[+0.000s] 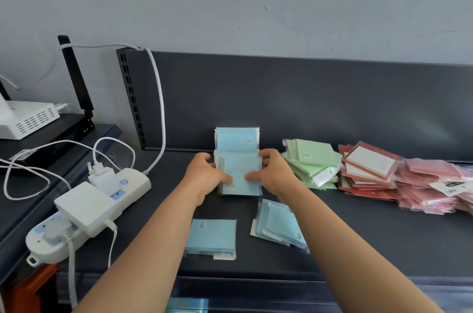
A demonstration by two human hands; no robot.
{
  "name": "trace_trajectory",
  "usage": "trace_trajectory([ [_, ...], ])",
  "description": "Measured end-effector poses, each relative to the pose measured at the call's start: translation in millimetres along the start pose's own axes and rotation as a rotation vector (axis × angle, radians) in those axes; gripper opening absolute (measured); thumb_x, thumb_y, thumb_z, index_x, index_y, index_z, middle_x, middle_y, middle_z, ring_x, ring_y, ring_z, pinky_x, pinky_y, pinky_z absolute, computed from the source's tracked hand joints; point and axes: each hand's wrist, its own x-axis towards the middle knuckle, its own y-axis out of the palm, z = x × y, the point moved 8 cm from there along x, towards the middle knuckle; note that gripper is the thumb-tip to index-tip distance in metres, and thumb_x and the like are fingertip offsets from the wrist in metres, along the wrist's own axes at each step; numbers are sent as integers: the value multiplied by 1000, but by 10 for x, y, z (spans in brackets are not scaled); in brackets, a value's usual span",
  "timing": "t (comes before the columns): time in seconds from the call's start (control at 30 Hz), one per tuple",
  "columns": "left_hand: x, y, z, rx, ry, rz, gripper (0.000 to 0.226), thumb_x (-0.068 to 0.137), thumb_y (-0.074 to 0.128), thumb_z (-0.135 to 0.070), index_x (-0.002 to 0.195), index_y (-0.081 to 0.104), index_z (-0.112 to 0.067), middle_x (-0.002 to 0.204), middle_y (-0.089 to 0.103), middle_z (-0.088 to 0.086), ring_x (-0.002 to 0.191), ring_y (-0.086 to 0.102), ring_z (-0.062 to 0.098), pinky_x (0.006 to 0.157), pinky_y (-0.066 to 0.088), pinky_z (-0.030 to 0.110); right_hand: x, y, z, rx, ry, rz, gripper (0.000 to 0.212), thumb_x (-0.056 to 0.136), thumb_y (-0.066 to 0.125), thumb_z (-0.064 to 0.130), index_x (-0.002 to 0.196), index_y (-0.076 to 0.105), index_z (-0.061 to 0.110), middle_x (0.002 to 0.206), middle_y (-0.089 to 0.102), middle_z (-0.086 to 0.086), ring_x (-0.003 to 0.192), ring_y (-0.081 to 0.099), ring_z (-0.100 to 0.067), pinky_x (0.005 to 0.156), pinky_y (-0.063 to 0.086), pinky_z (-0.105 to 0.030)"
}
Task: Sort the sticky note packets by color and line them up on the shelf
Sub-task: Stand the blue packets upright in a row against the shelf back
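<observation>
A stack of light blue sticky note packets [240, 179] stands on the dark shelf [358, 236], in front of another blue packet [236, 140] leaning on the back panel. My left hand [204, 174] grips the stack's left edge and my right hand [273, 172] grips its right edge, thumbs on the front. More blue packets lie flat nearer me: one pile [211, 238] under my left forearm and one pile [279, 225] under my right. To the right sit a green pile [312, 161], a red pile [368, 172] and a pink pile [432, 184].
A white power strip [84, 210] with plugs, adapters and white cables lies on the shelf's left end. A white router [25, 118] with a black antenna stands on a black box at far left. The shelf's back panel [307, 97] rises behind the packets.
</observation>
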Motion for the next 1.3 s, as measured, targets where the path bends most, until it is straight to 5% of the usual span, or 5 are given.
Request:
trace_trajectory([
  [0.2, 193, -26, -297, 157, 253, -90, 53, 77, 76, 2, 122, 56, -18, 117, 64, 0, 101, 61, 15, 71, 50, 23, 158, -34, 219, -15, -196, -133, 68, 83, 70, 1, 136, 32, 18, 113, 52, 6, 106, 55, -14, 69, 46, -14],
  [0.47, 374, 111, -224, 351, 273, 10, 71, 89, 67, -11, 147, 31, -28, 147, 29, -1, 120, 47, 19, 96, 37, 26, 389, 102, 34, -252, -126, -19, 60, 88, 65, 11, 133, 25, 16, 125, 48, -4, 102, 51, -20, 80, 45, -30],
  [0.67, 438, 222, -170, 350, 307, 48, 64, 92, 58, -7, 144, 26, -27, 136, 50, -5, 107, 46, 8, 87, 36, 24, 504, 138, 112, -335, -205, 11, 63, 94, 56, 13, 142, 16, 13, 134, 46, -7, 100, 53, -19, 79, 40, -28],
  [1.0, 497, 267, -117, 519, 323, 49, 70, 97, 51, -9, 149, 5, -13, 151, 32, 4, 118, 46, 16, 87, 35, 24, 519, 255, 28, -516, -262, 109, 96, 96, 51, 17, 145, -31, 29, 158, -25, -5, 143, 24, -33, 112, 30, -38],
  [1.3, 426, 164, -133, 525, 275, 33, 79, 97, 57, -19, 154, 2, -13, 156, 28, 6, 140, 32, 22, 107, 31, 30, 532, 134, -76, -363, -106, 59, 90, 96, 53, 22, 151, -18, 14, 161, 7, -7, 142, 28, -29, 114, 28, -40],
])
